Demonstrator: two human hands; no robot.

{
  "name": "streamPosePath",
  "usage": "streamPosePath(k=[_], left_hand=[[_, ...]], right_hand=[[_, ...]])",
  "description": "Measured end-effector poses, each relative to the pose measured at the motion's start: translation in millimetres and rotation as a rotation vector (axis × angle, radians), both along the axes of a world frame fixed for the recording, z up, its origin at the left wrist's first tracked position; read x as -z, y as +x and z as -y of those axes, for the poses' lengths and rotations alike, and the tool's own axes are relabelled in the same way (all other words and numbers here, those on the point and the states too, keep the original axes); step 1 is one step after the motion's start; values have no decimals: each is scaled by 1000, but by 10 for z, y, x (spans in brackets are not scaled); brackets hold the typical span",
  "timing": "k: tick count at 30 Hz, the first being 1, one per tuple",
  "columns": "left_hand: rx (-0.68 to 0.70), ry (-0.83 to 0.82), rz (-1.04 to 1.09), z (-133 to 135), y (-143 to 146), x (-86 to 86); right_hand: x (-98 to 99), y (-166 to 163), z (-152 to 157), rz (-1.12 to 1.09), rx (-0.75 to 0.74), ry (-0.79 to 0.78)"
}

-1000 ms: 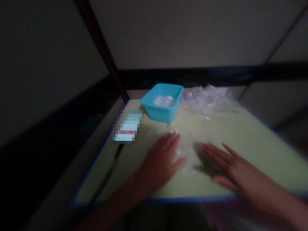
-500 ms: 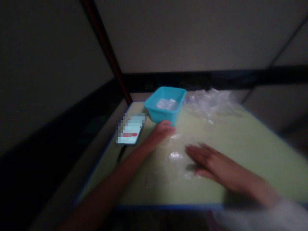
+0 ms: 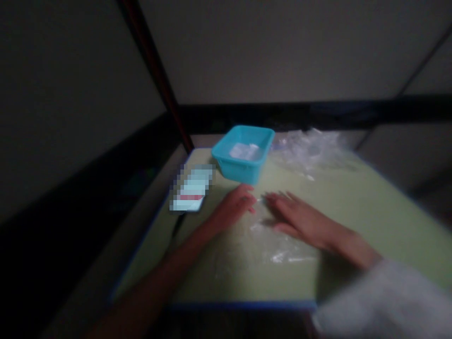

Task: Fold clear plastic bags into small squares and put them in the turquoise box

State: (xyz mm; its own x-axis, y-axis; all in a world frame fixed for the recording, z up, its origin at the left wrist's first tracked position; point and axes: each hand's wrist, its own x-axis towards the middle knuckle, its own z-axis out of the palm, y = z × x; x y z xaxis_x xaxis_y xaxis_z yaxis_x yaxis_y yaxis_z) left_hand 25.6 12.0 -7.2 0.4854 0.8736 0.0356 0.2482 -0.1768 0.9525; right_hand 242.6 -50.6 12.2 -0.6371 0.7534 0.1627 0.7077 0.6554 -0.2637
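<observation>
A clear plastic bag [image 3: 268, 247] lies flat on the pale green table [image 3: 370, 212]. My left hand [image 3: 235, 207] rests at the bag's far left corner with its fingers curled down onto the film. My right hand [image 3: 300, 216] lies flat on the bag beside it, fingers stretched out toward the left hand. The fingertips of the two hands nearly meet. The picture is dim and blurred, so whether the left fingers pinch the film is unclear.
A turquoise plastic tub [image 3: 243, 153] with something clear inside stands at the far side. A heap of clear plastic bags [image 3: 310, 148] lies to its right. A pixelated flat object [image 3: 190, 188] sits near the left edge. A dark post [image 3: 155, 75] rises behind.
My right hand slid forward and left over the bag toward the left hand. My left hand reached up near the tub, then drew back slightly onto the bag's far corner.
</observation>
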Motion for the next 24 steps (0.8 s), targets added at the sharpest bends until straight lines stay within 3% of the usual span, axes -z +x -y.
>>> streamPosePath(k=[8,17,20,24], left_hand=[[-25,19,-28,17,18,-17],[-60,141,-89,-1,-39,-44],[-92,172,-223,43,-71,-138],[-132,320,-559,149,-83,-227]], right_hand=[[98,10,-59,-15,-5,-2],[-119,256,124,-79,104,-11],[-101,490,222,-50,80,-28],[-35,725,325,14,26,-67]])
